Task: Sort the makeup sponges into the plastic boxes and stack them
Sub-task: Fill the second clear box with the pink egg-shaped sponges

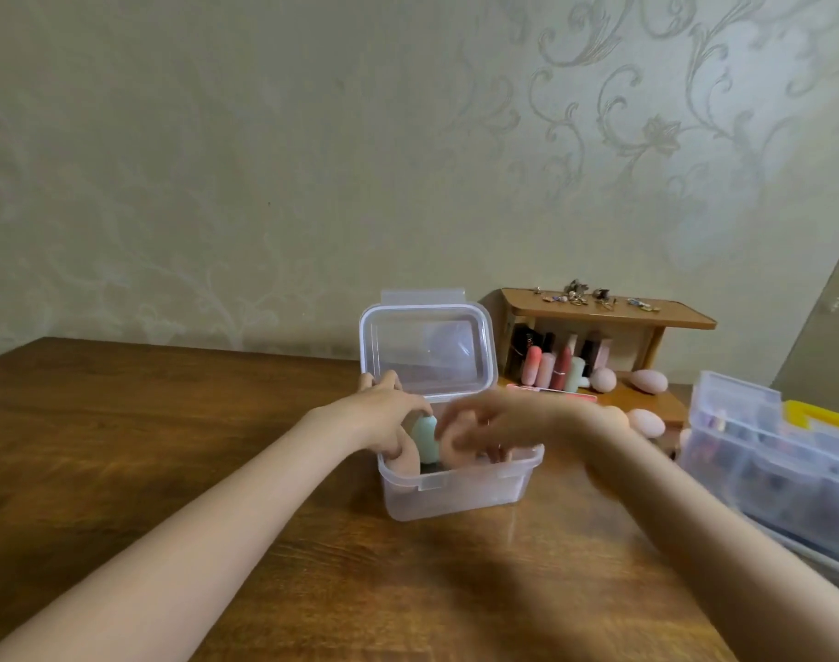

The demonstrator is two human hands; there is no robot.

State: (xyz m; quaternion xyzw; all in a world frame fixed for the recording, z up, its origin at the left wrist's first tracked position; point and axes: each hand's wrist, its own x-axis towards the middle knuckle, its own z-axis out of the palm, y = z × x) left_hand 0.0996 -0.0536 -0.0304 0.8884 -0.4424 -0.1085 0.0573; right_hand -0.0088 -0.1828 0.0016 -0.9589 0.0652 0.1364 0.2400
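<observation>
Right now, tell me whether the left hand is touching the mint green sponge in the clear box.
Touching. The head view shows the left hand with fingers resting on top of the mint green sponge, which stands inside the clear box.

No text, label, brand or number can be read anywhere.

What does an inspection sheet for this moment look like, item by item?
Surface: brown wooden table.
Job's things: clear plastic box open, lid raised; mint sponge and a peach sponge inside; pink sponges loose by the shelf.
Clutter: small wooden shelf with lipsticks and trinkets; compartment organiser at right.
Grippers: left hand and right hand both in the box; the right is blurred, its grip unclear.
Cables: nothing seen.
Surroundings: patterned wallpaper.
</observation>
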